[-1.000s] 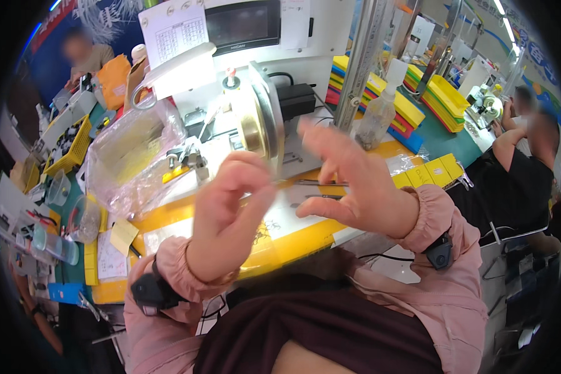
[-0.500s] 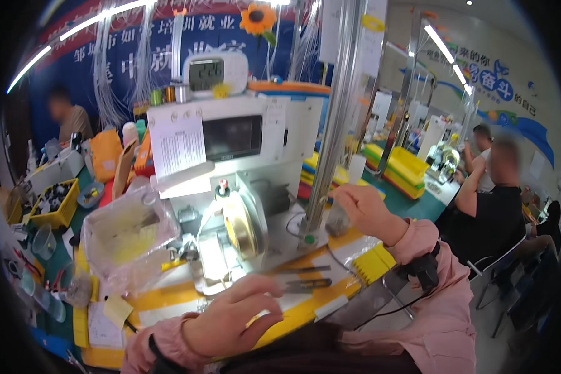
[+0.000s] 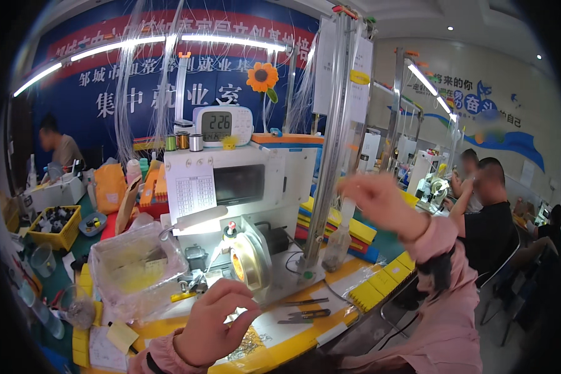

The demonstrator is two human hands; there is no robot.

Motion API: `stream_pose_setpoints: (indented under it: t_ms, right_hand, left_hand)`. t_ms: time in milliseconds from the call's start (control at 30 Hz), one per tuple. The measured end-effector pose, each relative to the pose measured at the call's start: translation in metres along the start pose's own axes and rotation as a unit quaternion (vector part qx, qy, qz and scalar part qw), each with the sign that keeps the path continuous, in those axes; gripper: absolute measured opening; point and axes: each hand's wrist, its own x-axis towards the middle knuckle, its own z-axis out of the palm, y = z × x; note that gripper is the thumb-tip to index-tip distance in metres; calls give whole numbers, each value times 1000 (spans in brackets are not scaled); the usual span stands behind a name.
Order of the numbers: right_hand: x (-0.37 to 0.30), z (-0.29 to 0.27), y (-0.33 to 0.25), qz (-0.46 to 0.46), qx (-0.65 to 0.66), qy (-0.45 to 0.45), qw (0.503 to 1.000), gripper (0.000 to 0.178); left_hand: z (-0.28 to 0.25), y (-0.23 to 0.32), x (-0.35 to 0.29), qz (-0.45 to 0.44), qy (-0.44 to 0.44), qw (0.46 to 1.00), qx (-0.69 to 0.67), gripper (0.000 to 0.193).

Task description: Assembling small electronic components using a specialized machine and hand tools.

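My left hand (image 3: 213, 324) is over the front of the bench with its fingers curled. Thumb and forefinger tips come together; anything between them is too small to make out. Beneath it lies a pile of small shiny wire pieces (image 3: 249, 345). Raised beside the metal post (image 3: 331, 137), my right hand (image 3: 383, 202) is blurred, its fingers drawn together in a pinch whose contents I cannot make out. Between the hands stands a white bench machine (image 3: 287, 181) with a lit, gold-rimmed wheel (image 3: 246, 262). Tweezers (image 3: 305, 302) and dark thread snips (image 3: 311, 313) lie in front of it.
A plastic-lined box (image 3: 137, 262) sits left of the machine, with a yellow basket (image 3: 55, 227) farther left. Yellow blocks (image 3: 383, 283) line the right front edge. A clear bottle (image 3: 336, 249) stands by the post. Other people sit at the far left and right.
My right hand has moved slightly up and to the right. The left hand has shifted a little left, and its fingers have curled closer together. The head view has tilted upward.
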Motion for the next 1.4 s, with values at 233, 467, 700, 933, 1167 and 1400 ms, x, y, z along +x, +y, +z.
stream_pose_setpoints:
  t_ms: [233,467,700,933,1167,1400]
  right_hand:
    - [149,-114,2,33,183,234,954,24]
    - [216,-133,24,52,351,253,900,15]
    - [227,-131,40,126,368,197,900,13]
    - [227,-123,44,100,426,177,882,16]
    - [170,-88,24,80,363,208,905,19]
    - [-77,59,-75,91,464,-423,773,26]
  left_hand:
    - [-8,7,6,-32,-4,996,-79,11]
    - [-7,2,3,-57,-2,995,-78,10]
    - [-2,-4,5,-50,-25,995,-77,11]
    - [-1,-4,3,-49,-11,997,-66,9]
    - [-1,-5,5,-3,-27,999,-32,12]
    - [13,8,3,63,11,996,68,13]
